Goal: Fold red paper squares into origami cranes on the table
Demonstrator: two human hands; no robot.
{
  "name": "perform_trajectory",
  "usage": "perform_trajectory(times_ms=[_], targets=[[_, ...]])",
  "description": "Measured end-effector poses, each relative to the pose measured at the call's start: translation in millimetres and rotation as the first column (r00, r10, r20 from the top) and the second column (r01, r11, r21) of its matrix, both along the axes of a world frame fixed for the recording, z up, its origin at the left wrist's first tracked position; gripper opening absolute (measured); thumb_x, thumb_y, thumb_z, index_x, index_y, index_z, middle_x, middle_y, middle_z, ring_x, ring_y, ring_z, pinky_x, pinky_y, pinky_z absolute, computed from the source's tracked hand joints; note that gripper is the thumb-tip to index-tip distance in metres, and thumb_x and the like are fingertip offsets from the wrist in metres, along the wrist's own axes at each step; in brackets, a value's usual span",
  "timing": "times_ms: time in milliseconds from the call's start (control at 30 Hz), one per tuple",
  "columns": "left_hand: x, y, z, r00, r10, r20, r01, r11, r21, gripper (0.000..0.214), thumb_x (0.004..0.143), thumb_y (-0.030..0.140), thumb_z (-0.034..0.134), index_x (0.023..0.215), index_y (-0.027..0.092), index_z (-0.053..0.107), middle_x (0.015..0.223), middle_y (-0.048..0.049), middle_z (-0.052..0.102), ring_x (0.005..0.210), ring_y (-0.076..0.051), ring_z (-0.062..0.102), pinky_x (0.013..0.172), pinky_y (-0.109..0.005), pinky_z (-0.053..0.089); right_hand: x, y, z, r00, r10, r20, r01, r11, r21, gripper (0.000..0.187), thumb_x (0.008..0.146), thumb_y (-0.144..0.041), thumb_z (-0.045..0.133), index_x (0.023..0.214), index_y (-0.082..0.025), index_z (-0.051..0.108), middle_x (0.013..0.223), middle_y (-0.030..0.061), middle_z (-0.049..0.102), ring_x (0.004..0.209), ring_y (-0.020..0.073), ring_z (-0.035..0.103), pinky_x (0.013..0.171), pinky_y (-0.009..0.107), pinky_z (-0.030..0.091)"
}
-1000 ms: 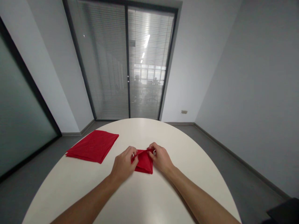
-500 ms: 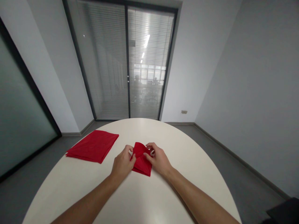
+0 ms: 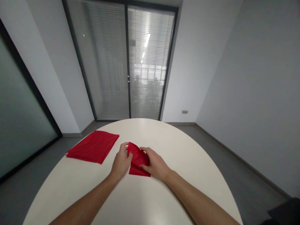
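Note:
A folded red napkin (image 3: 137, 159) is between my hands over the middle of the table, its upper flap raised and its lower edge lying towards me. My left hand (image 3: 122, 158) pinches the flap's left edge between thumb and fingers. At the napkin's right side, my right hand (image 3: 156, 164) grips the fold, thumb in front and fingers behind the edge. The fingertips of both hands are partly hidden by the red material. Farther left lies a flat stack of larger red napkins (image 3: 95, 147), touched by neither hand.
The round white table (image 3: 187, 184) curves away towards a glass door with blinds (image 3: 147, 93). Grey walls stand on both sides. A dark object (image 3: 284, 212), too cut off to name, shows at the lower right corner.
The raised flap and my left hand have shifted left. My right hand has moved slightly left and lower across the napkin. The stack at the left has stayed put.

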State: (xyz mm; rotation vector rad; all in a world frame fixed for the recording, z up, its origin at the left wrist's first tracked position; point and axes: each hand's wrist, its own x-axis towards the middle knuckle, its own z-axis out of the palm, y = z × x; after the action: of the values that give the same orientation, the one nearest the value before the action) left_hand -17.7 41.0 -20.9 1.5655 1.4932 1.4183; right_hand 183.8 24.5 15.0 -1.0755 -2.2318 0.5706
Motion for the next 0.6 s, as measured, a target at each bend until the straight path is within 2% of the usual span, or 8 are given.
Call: perform_trajectory(times_ms=[67, 133, 233, 300, 367, 433, 500, 600], targets=[[0, -1, 4.1, 0.998, -0.024, 0.057, 0.025, 1.0, -0.014, 0.038, 0.087, 0.03, 0.055, 0.123, 0.02, 0.049, 0.105, -0.0091, 0.069, 0.074, -0.017, 0.069, 0.066, -0.029, 0.054, 1, 0, -0.3, 1.0, 0.006, 0.003, -0.006, 1.0, -0.008, 0.07, 0.078, -0.019, 0.073, 0.141, -0.022, 0.043, 0.136, 0.0091, 0.057, 0.118, 0.025, 0.057, 0.101, 0.039, 0.046], [-1, -3, 9.2, 0.994, -0.044, 0.096, 0.048, 0.998, -0.038, 0.035, 0.091, 0.037, 0.049, 0.122, 0.02, 0.048, 0.094, -0.0051, 0.069, 0.061, -0.015, 0.065, 0.057, -0.027, 0.05, 1, 0, -1.0, 1.0, 0.001, 0.005, -0.001, 1.0, -0.024, 0.068, 0.08, -0.02, 0.071, 0.141, -0.022, 0.043, 0.135, 0.0099, 0.058, 0.114, 0.0245, 0.059, 0.099, 0.039, 0.047], [-1, -6, 14.7, 0.992, -0.062, 0.109, 0.068, 0.996, -0.058, 0.033, 0.094, 0.038, 0.041, 0.12, 0.021, 0.05, 0.069, 0.003, 0.063, 0.051, -0.014, 0.057, 0.049, -0.023, 0.044, 1, -1, -1.1, 1.0, -0.023, 0.004, 0.023, 0.998, -0.052, 0.059, 0.087, -0.026, 0.065, 0.142, -0.02, 0.043, 0.132, 0.0113, 0.06, 0.107, 0.0231, 0.062, 0.096, 0.038, 0.048], [-2, -5, 15.6, 0.99, -0.067, 0.123, 0.075, 0.995, -0.064, 0.033, 0.092, 0.037, 0.041, 0.119, 0.02, 0.051, 0.063, 0.0047, 0.06, 0.05, -0.014, 0.056, 0.048, -0.023, 0.042, 1, -2, 0.5, 0.999, -0.045, 0.007, 0.046, 0.997, -0.057, 0.052, 0.093, -0.033, 0.058, 0.142, -0.02, 0.044, 0.133, 0.0118, 0.06, 0.109, 0.0232, 0.062, 0.096, 0.038, 0.047], [-2, -3, 14.7, 0.989, -0.063, 0.137, 0.073, 0.995, -0.07, 0.034, 0.09, 0.037, 0.044, 0.119, 0.02, 0.05, 0.067, 0.0036, 0.062, 0.05, -0.014, 0.056, 0.047, -0.022, 0.041, 0, -5, 3.1, 0.998, -0.055, 0.018, 0.056, 0.997, -0.057, 0.053, 0.094, -0.041, 0.056, 0.142, -0.02, 0.045, 0.135, 0.0122, 0.06, 0.112, 0.0246, 0.061, 0.097, 0.039, 0.047], [-2, -1, 13.0, 0.989, -0.052, 0.141, 0.063, 0.996, -0.071, 0.036, 0.087, 0.038, 0.049, 0.118, 0.019, 0.05, 0.075, 0.0014, 0.065, 0.051, -0.013, 0.058, 0.047, -0.023, 0.043, 0, -6, 5.0, 0.998, -0.05, 0.04, 0.052, 0.997, -0.056, 0.063, 0.089, -0.047, 0.063, 0.142, -0.019, 0.044, 0.135, 0.013, 0.059, 0.115, 0.0266, 0.06, 0.097, 0.04, 0.047], [-3, 1, 10.9, 0.988, -0.044, 0.148, 0.055, 0.996, -0.071, 0.037, 0.086, 0.04, 0.053, 0.117, 0.02, 0.05, 0.083, -0.0008, 0.067, 0.052, -0.012, 0.059, 0.049, -0.024, 0.045, -1, -7, 5.0, 0.997, -0.041, 0.061, 0.044, 0.998, -0.045, 0.069, 0.084, -0.045, 0.069, 0.143, -0.019, 0.043, 0.135, 0.0134, 0.059, 0.116, 0.0279, 0.059, 0.098, 0.04, 0.046], [-3, 3, 7.4, 0.984, -0.048, 0.172, 0.061, 0.996, -0.071, 0.041, 0.084, 0.045, 0.058, 0.116, 0.021, 0.05, 0.092, -0.0031, 0.067, 0.055, -0.013, 0.062, 0.052, -0.026, 0.049, 0, -4, 1.8, 0.997, -0.028, 0.072, 0.03, 0.999, -0.026, 0.068, 0.084, -0.036, 0.07, 0.143, -0.019, 0.042, 0.135, 0.0127, 0.058, 0.117, 0.0276, 0.058, 0.1, 0.04, 0.046]])
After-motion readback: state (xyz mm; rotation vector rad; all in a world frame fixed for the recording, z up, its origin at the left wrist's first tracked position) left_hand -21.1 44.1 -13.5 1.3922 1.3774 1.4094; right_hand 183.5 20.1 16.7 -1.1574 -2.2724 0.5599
